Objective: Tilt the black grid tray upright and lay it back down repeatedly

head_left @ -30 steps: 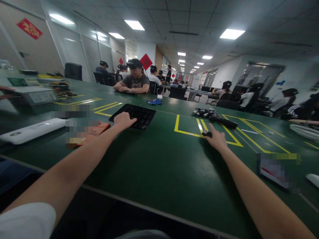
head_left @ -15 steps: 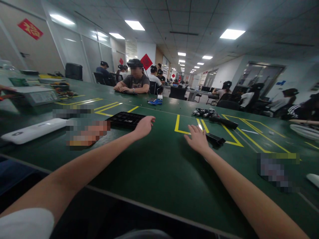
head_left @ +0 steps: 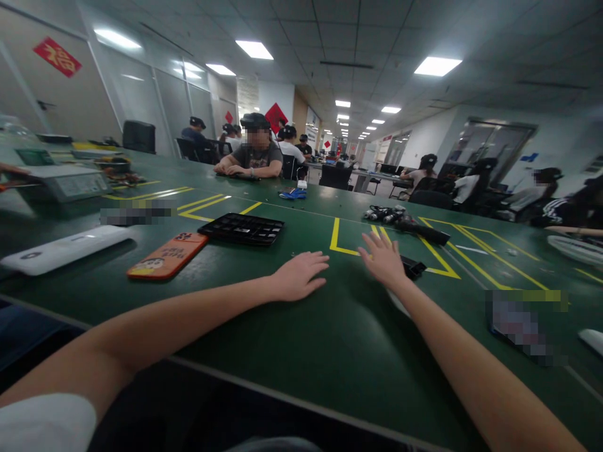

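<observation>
Your left hand (head_left: 298, 277) has shifted right across the worktop (head_left: 292, 345), grip loosely spread. Your right hand (head_left: 385, 260), also spread, partly hides a black piece (head_left: 414, 269); a blind sweep could knock it. Farther off, leftward, lies the black tray (head_left: 242, 230).

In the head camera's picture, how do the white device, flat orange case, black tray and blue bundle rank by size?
1. White device.
2. Flat orange case and black tray: too alike to rank.
3. Blue bundle, plainly smallest, though it lies farthest away.
</observation>
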Motion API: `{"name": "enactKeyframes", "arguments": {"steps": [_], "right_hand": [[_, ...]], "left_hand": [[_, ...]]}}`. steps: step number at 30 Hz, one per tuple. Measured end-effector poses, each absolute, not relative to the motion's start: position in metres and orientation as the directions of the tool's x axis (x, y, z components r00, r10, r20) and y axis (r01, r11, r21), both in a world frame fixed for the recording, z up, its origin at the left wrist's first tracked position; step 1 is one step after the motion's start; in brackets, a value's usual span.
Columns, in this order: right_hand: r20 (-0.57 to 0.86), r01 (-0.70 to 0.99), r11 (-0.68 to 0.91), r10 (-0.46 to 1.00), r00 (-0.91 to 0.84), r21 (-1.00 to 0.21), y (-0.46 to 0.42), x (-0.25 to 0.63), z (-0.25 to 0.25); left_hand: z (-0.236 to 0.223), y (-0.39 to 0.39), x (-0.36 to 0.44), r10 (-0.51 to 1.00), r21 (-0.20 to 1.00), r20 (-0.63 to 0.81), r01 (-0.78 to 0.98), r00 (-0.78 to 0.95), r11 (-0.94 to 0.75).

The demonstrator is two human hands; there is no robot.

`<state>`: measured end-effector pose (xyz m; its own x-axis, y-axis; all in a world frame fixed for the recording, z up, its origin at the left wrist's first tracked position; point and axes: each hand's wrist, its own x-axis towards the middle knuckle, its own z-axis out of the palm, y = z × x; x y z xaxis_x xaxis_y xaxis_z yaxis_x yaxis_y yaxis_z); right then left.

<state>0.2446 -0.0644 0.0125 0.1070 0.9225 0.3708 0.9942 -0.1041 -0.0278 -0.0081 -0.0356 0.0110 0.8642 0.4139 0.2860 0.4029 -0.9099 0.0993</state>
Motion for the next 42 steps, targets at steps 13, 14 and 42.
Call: {"name": "enactKeyframes", "arguments": {"steps": [13, 14, 42], "right_hand": [[0.118, 0.853, -0.507, 0.846, 0.520, -0.121, -0.070, 0.325, -0.002], [0.121, 0.854, -0.505, 0.847, 0.518, -0.122, -0.070, 0.325, -0.002], [0.160, 0.865, -0.490, 0.850, 0.501, -0.105, -0.071, 0.323, -0.005]], "left_hand": [[0.020, -0.045, 0.001, 0.439, -0.037, 0.292, 0.468, 0.850, -0.883], [0.022, -0.036, -0.001, 0.512, -0.077, 0.312, 0.559, 0.800, -0.826], [0.052, 0.091, -0.126, 0.963, 0.573, 0.150, 0.813, -0.225, 0.101]]}}
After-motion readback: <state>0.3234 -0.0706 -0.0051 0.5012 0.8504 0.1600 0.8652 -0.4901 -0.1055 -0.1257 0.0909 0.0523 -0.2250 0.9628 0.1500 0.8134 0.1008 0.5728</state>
